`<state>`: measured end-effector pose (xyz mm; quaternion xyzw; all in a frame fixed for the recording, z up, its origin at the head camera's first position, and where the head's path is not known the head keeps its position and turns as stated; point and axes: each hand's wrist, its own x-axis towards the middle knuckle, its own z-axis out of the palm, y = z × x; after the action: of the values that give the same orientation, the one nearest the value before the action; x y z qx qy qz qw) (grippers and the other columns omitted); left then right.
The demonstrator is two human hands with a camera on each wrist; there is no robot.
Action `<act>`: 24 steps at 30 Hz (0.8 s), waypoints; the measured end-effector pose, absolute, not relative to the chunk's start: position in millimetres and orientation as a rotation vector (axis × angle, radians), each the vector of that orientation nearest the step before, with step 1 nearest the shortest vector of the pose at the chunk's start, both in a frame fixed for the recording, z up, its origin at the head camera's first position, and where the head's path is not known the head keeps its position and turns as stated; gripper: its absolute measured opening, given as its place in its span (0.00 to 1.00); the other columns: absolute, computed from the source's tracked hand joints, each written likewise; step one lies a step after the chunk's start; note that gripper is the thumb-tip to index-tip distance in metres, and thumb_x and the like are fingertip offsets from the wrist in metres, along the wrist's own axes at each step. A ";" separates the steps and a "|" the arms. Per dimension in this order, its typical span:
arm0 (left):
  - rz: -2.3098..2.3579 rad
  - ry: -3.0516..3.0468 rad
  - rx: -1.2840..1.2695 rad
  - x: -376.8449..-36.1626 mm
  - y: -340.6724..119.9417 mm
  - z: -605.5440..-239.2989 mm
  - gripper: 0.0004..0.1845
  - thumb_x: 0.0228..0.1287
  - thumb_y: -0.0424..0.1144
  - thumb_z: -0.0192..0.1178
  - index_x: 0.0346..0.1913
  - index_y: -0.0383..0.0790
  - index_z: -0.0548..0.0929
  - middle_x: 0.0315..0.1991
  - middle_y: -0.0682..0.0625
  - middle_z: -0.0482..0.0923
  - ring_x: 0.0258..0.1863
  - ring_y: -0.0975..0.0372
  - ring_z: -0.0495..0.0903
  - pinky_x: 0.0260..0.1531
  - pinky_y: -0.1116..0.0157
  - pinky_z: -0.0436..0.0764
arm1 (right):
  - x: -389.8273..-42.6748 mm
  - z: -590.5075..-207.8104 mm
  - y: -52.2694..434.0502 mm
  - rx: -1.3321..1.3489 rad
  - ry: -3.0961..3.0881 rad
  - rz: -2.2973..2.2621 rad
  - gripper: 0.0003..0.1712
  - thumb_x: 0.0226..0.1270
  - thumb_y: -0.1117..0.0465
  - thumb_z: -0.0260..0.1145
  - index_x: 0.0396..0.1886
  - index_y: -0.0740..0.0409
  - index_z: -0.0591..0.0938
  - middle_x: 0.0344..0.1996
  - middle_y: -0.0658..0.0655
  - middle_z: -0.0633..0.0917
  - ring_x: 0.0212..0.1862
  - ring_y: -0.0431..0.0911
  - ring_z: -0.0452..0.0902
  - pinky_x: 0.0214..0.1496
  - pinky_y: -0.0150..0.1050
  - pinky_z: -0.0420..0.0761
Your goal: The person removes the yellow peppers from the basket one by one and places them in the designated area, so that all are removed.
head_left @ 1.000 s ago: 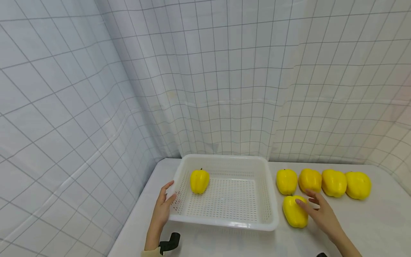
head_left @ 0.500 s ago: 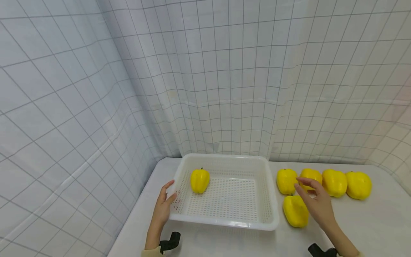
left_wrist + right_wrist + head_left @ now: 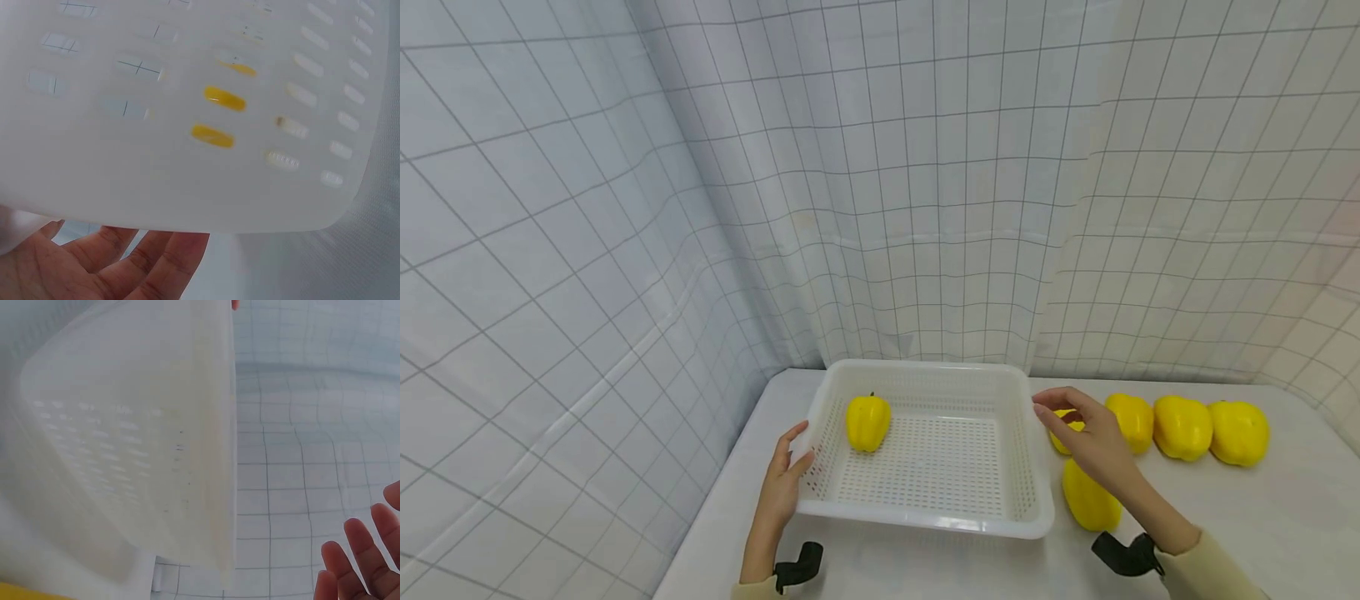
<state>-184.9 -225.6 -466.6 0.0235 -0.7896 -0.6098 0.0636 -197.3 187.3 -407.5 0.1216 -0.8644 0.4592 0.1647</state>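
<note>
A white perforated basket (image 3: 925,454) sits on the worktop (image 3: 1262,517), with one yellow pepper (image 3: 867,422) inside it at about 10 o'clock from the basket's middle. The left hand (image 3: 782,487) rests against the basket's left wall near the front corner, fingers (image 3: 156,262) straight and loosely spread along the outside, thumb up by the rim. The right hand (image 3: 1086,437) hovers just beside the basket's right rim, at 3 o'clock from its middle, fingers (image 3: 359,556) relaxed and slightly parted, holding nothing. It partly covers a second pepper (image 3: 1062,427) lying right behind it. A third pepper (image 3: 1086,500) lies at 5 o'clock from the hand, close to the basket's front right corner. Three more peppers (image 3: 1180,427) stand in a row at 3 o'clock from the hand, touching or nearly so, along the back of the worktop. A grid-patterned cloth (image 3: 925,208) hangs behind and to the left.
</note>
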 end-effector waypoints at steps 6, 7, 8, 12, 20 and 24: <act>-1.851 -2.377 0.073 -185.5 -225.6 -466.7 0.25 0.71 0.34 0.49 0.70 0.45 0.61 0.59 0.37 0.68 0.49 0.48 0.72 0.44 0.58 0.71 | -208.1 -392.1 166.7 0.523 -2.481 1.306 0.10 0.67 0.55 0.63 0.43 0.54 0.82 0.37 0.48 0.83 0.39 0.43 0.74 0.42 0.35 0.74; -1.847 -2.378 0.075 -185.6 -225.7 -466.9 0.25 0.71 0.34 0.49 0.70 0.45 0.62 0.60 0.37 0.68 0.49 0.48 0.72 0.44 0.58 0.71 | -209.9 -390.1 163.3 0.564 -2.478 1.305 0.09 0.67 0.56 0.63 0.43 0.54 0.82 0.37 0.47 0.83 0.39 0.43 0.75 0.41 0.35 0.75; -1.844 -2.379 0.076 -185.8 -225.7 -467.1 0.25 0.71 0.34 0.49 0.70 0.44 0.62 0.60 0.37 0.68 0.49 0.48 0.72 0.44 0.58 0.71 | -211.9 -388.4 160.0 0.610 -2.473 1.318 0.09 0.67 0.57 0.64 0.42 0.55 0.82 0.36 0.47 0.83 0.39 0.43 0.75 0.41 0.35 0.75; -1.829 -2.386 0.088 -186.0 -225.8 -467.3 0.25 0.71 0.34 0.50 0.70 0.45 0.62 0.60 0.37 0.68 0.49 0.49 0.72 0.45 0.58 0.71 | -221.2 -383.6 146.1 0.727 -2.486 1.340 0.07 0.66 0.58 0.64 0.41 0.55 0.83 0.35 0.46 0.83 0.38 0.42 0.76 0.40 0.37 0.76; -1.806 -2.400 0.100 -186.1 -225.0 -466.6 0.25 0.71 0.34 0.50 0.69 0.45 0.63 0.61 0.38 0.67 0.49 0.49 0.72 0.46 0.57 0.70 | -239.3 -380.4 118.2 0.910 -2.599 1.332 0.10 0.67 0.56 0.63 0.44 0.54 0.84 0.38 0.48 0.84 0.36 0.42 0.79 0.36 0.37 0.79; -1.811 -2.400 0.100 -186.4 -224.8 -466.4 0.25 0.71 0.34 0.49 0.69 0.45 0.62 0.61 0.38 0.67 0.49 0.49 0.72 0.46 0.58 0.70 | -246.8 -382.8 104.1 0.983 -2.645 1.330 0.12 0.67 0.55 0.62 0.45 0.56 0.83 0.40 0.50 0.84 0.37 0.43 0.79 0.37 0.37 0.78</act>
<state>-186.4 -224.8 -466.4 0.0331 -0.7960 -0.6006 0.0668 -246.8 104.1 -382.8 0.3152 -0.8478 0.4263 0.0109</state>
